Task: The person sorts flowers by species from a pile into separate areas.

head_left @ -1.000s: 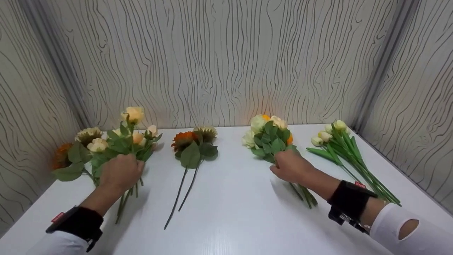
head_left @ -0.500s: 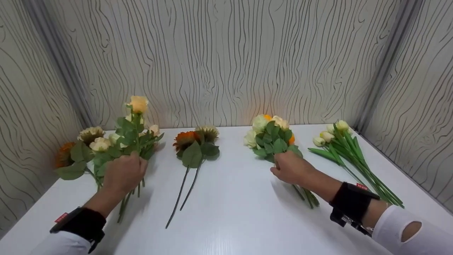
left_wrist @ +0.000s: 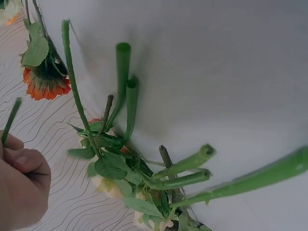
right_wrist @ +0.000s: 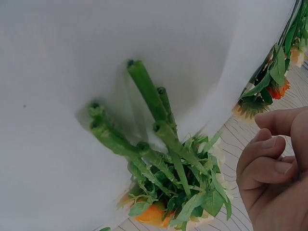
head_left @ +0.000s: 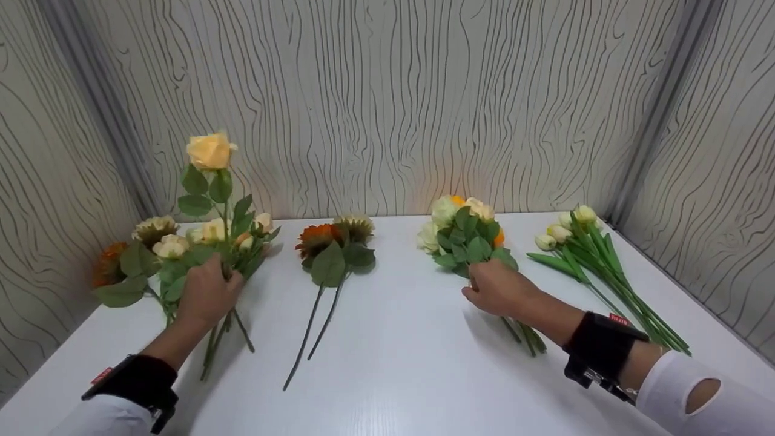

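In the head view my left hand (head_left: 209, 290) pinches the stem of a pale yellow rose (head_left: 210, 150), whose bloom stands upright above the other flowers. The left wrist view shows a short piece of green stem (left_wrist: 11, 122) poking out of the left hand (left_wrist: 24, 185). Below the rose lies a bunch of cream and peach flowers (head_left: 171, 247) with green leaves, partly covered by this hand. My right hand (head_left: 502, 287) is loosely curled over a bunch of pale green, peach and orange flowers (head_left: 445, 212). In the right wrist view its stems (right_wrist: 149, 91) lie apart from the fingers (right_wrist: 264, 168).
Two sunflower-like stems, one orange (head_left: 318, 239) and one cream (head_left: 355, 228), lie mid-table. Similar blooms (head_left: 109, 266) sit at the far left. White tulips (head_left: 560, 233) lie at the right of the white table (head_left: 387, 339). Patterned walls (head_left: 375, 109) enclose the back and sides.
The yellow rose has risen out of the left bunch, its bloom first going up, then up and to the left. My right hand has stayed almost still over its bunch.
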A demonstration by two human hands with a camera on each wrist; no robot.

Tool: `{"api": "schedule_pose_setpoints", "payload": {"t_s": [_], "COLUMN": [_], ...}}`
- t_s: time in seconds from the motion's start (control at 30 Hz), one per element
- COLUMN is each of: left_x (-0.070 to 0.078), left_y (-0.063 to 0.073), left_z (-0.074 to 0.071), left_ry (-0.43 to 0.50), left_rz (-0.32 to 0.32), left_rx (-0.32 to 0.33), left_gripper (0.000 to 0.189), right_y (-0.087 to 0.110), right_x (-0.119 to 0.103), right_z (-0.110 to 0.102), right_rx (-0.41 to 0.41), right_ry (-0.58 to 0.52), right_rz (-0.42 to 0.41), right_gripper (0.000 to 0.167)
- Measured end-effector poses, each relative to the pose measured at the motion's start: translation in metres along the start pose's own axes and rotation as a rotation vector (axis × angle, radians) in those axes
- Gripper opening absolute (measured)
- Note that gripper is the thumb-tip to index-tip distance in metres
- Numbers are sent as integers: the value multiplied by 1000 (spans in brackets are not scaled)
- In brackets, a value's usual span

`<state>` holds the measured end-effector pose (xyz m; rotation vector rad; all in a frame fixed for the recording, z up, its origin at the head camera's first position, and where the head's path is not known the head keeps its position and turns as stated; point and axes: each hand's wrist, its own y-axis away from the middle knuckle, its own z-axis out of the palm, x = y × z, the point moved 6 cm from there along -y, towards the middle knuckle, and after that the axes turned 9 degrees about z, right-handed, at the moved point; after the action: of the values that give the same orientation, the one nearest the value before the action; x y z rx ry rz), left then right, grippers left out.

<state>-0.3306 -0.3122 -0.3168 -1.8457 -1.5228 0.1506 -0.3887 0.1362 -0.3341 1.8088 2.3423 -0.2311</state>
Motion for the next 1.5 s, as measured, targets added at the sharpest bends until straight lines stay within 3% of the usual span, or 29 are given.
{"api": "schedule_pose_setpoints", "payload": {"t_s": [0.2,0.33,0.47,0.63,0.73,0.8,0.97,1.07,1.17,1.27,1.4,1.5], "left_x": [8,21,47,96,129,152,202,220,227,228,214,190], "left_y": [-3,-3,-1,4,6,8,10,9,9,11,14,15], "left_z": [1,10,25,49,64,72,85,87,86,86,84,79], "left_ry": [-15,16,106,244,334,395,530,572,596,610,555,470], "left_rz": [-14,-13,9,7,11,39,173,221,241,256,241,179], "left_rx": [-14,-36,-105,-218,-267,-284,-262,-229,-214,-255,-351,-389], "left_gripper": [15,19,23,27,29,31,33,33,34,34,35,37], "right_y": [1,4,10,25,37,44,62,71,77,80,75,67], "right_x": [0,-6,-18,-43,-63,-76,-102,-110,-112,-108,-84,-50], "right_z": [1,1,4,13,20,26,37,39,39,36,23,8], "right_rx": [-7,18,19,-39,-116,-220,-489,-536,-499,-413,-271,-134], "right_ry": [6,6,-14,-102,-221,-352,-739,-913,-993,-974,-828,-665], "right_rz": [10,-44,-111,-194,-273,-307,-297,-280,-262,-279,-295,-248], "right_gripper": [18,18,18,17,18,19,27,33,33,32,33,30]}}
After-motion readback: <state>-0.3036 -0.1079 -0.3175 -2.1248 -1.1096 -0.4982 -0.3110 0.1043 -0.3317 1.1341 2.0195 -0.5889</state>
